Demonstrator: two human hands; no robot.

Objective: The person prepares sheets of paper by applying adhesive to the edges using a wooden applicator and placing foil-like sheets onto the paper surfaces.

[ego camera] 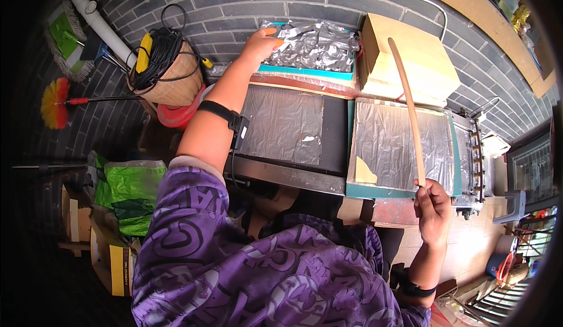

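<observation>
My left hand [262, 45] reaches to the left end of a turquoise tray [308, 71] holding crumpled silver foil [314, 48]. Its thumb and finger, with orange tips, are at the foil's edge; whether they pinch any foil is not clear. My right hand [431, 210] grips the lower end of a long thin wooden stick [410, 107], which points up and away. The stick passes over a board covered with wrinkled grey film [387, 142], with a torn yellowish paper piece [366, 170] at its near left corner. Another grey film sheet [281, 125] lies on the dark surface to the left.
A stack of yellowish paper sheets [409, 59] stands against the brick wall, right of the tray. A basket [180, 72] with coiled black cable and a red basin [176, 114] are at the left. Below them lie a green bag [132, 186] and a yellow box [118, 265].
</observation>
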